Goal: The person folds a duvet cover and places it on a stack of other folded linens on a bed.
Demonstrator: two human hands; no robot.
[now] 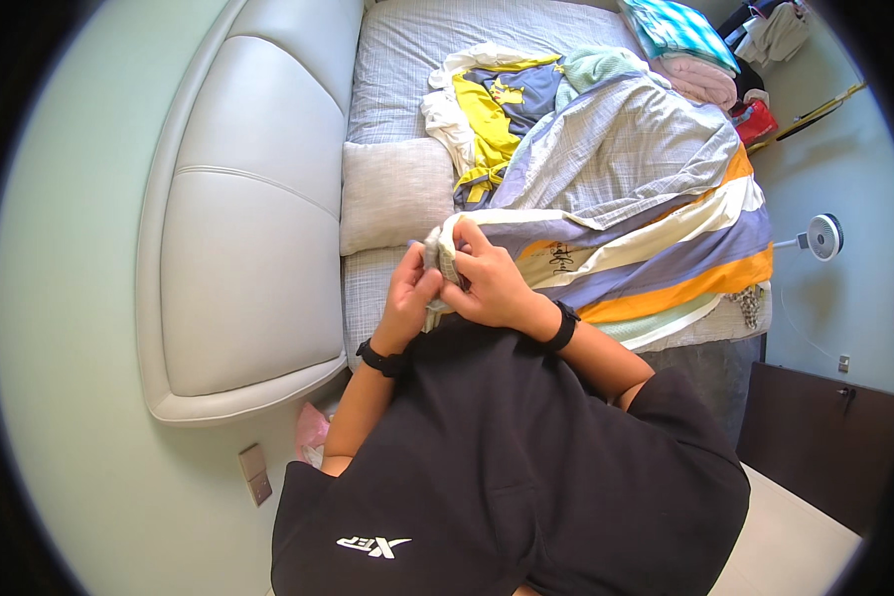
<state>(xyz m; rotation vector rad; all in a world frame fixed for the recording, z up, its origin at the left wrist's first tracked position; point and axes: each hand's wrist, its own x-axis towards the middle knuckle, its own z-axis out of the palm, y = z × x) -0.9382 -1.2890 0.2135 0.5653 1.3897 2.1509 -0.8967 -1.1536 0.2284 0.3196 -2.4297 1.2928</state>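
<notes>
Both my hands meet at chest height over the near edge of the bed, closed on the bunched corner of a striped duvet cover (656, 260). Fingers of my left hand (404, 296) pinch the grey and off-white fold from one side. My right hand (495, 283) grips it from the other, its thumb and fingers curled around the cloth. From there the cover, in orange, cream and blue-grey bands, spreads right across the bed, its grey checked inner side folded up at the back. Exactly how the layers sit between my fingers is hidden.
A beige pillow (395, 194) lies beside the padded headboard (253, 219). Beyond it are a yellow and grey cloth (492, 119) and a pale green blanket (596, 68). Folded bedding (695, 77) is stacked at the far right. A white fan (823, 237) stands past the bed's foot.
</notes>
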